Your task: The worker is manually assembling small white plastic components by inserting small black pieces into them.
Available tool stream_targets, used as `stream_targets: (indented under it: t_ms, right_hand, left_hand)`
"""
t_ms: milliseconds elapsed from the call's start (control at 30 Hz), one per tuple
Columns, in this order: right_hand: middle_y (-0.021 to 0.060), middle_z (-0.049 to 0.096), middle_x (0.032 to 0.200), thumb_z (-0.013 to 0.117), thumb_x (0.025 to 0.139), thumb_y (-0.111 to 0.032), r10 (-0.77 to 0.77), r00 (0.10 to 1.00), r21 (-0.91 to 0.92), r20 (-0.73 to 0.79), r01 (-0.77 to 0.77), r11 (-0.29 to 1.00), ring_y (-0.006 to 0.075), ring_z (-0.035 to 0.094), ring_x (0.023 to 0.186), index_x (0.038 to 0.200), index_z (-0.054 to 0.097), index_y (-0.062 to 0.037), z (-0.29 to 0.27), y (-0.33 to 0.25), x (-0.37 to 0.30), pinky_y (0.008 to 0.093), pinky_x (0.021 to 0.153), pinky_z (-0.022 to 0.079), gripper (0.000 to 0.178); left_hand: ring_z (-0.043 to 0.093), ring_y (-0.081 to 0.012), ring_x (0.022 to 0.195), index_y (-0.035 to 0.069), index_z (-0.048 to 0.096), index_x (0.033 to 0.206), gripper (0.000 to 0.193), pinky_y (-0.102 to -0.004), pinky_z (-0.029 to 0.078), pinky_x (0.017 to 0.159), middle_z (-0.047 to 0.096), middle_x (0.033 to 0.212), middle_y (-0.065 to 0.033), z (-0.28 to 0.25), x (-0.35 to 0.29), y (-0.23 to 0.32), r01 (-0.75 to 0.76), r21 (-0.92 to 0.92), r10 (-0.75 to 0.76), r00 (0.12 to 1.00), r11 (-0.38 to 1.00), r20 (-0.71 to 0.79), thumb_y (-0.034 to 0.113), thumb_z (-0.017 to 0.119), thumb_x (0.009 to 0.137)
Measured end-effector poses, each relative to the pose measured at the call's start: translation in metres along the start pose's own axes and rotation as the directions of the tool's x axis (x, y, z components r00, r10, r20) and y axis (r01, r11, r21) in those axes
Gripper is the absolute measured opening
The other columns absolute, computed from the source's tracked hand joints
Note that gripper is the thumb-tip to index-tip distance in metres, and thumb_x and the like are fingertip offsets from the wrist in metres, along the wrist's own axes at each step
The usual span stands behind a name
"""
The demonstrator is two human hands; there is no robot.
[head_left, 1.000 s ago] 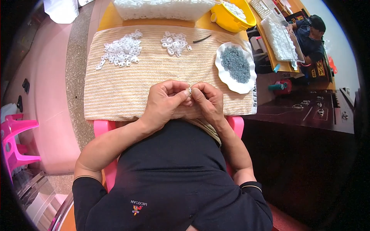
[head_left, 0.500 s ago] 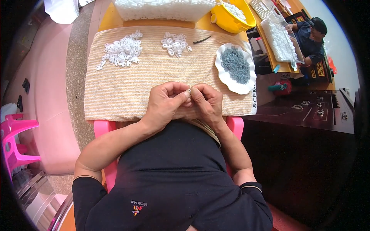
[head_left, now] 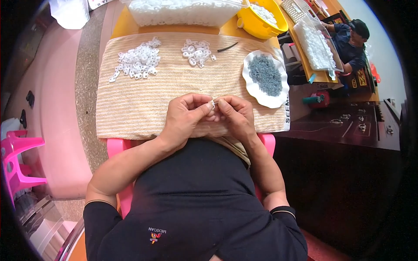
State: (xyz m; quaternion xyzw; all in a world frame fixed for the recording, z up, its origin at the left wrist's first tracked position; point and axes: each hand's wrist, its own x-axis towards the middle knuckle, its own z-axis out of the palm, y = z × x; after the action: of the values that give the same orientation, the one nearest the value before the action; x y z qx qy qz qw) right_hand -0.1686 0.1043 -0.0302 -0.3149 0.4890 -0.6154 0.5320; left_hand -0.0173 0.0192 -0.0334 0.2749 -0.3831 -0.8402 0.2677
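Observation:
My left hand (head_left: 183, 116) is closed in a pinch on a small white plastic clip (head_left: 213, 103), held low over the near part of the striped towel (head_left: 143, 102). Facing it, my right hand (head_left: 238, 115) pinches what looks like a thin nail (head_left: 216, 102) against the clip; the fingers partly hide both. Beyond the hands lie a large pile of white clips (head_left: 138, 60) on the left and a smaller pile (head_left: 197, 53) in the middle. A short black rod (head_left: 227, 47) rests beside the smaller pile. Grey nails (head_left: 265, 75) fill a white scalloped plate (head_left: 278, 101) on the right.
At the table's far edge stand a clear bin (head_left: 187, 21) of white pieces and a yellow basin (head_left: 271, 32). To the right, another person (head_left: 353, 45) sits by a second bin (head_left: 314, 45). A dark cabinet (head_left: 339, 182) is at right, a pink stool (head_left: 21, 167) at left.
My right fingertips have drawn slightly to the right, and the white clip and thin piece show more between the hands. My left hand has hardly moved. The view has shifted a little.

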Motion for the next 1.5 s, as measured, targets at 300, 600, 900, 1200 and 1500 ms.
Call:
stream_targets:
  t_ms: [300,600,900,1200,1500]
  right_hand:
    - [0.0073,0.067,0.083,0.061,0.093,-0.010,-0.022,1.000,-0.089,-0.017,0.020,0.996,0.0096,0.062,0.071,0.101,0.062,0.0045,-0.003,0.003,0.002,0.0217,0.065,0.051,0.017]
    - [0.0067,0.067,0.082,0.061,0.093,-0.009,-0.013,1.000,-0.164,-0.020,0.010,0.986,0.0090,0.062,0.071,0.097,0.063,0.0042,-0.002,0.003,0.002,0.0211,0.065,0.051,0.014]
    - [0.0067,0.067,0.082,0.059,0.093,-0.007,-0.054,0.999,-0.201,-0.007,0.052,0.978,0.0088,0.062,0.071,0.096,0.063,0.0046,0.001,0.002,0.000,0.0200,0.064,0.051,0.013]
    - [0.0026,0.066,0.084,0.060,0.094,-0.008,-0.058,0.998,-0.188,0.011,0.059,0.980,0.0056,0.060,0.074,0.098,0.064,0.0034,0.003,0.001,-0.001,0.0189,0.066,0.050,0.013]
    - [0.0059,0.067,0.087,0.059,0.093,-0.006,-0.038,0.999,-0.129,0.013,0.039,0.991,0.0083,0.061,0.073,0.103,0.064,0.0055,-0.002,-0.002,-0.001,0.0211,0.067,0.051,0.016]
  left_hand:
    - [0.065,-0.0128,0.074,-0.004,0.062,0.100,0.015,-0.0256,0.055,0.071,0.067,0.084,-0.0080,-0.002,0.001,0.000,0.017,-0.024,-0.017,1.000,1.000,0.013,0.005,0.064,0.089]
    - [0.066,-0.0146,0.075,-0.005,0.061,0.101,0.016,-0.0263,0.056,0.072,0.067,0.085,-0.0098,-0.002,0.000,0.000,0.029,-0.033,-0.029,1.000,0.999,0.003,0.005,0.064,0.089]
    - [0.066,-0.0152,0.074,-0.005,0.060,0.101,0.015,-0.0266,0.056,0.071,0.067,0.084,-0.0103,-0.002,-0.001,0.001,0.031,-0.034,-0.031,1.000,0.999,0.007,0.004,0.063,0.089]
    - [0.066,-0.0144,0.074,-0.005,0.060,0.101,0.015,-0.0260,0.057,0.071,0.067,0.084,-0.0100,-0.003,0.001,-0.002,0.032,-0.019,-0.032,0.999,0.999,0.015,0.004,0.063,0.090]
    - [0.066,-0.0139,0.075,-0.004,0.061,0.101,0.015,-0.0264,0.057,0.071,0.067,0.086,-0.0091,-0.003,0.001,0.001,0.037,-0.060,-0.035,0.999,0.998,0.027,0.005,0.064,0.089]
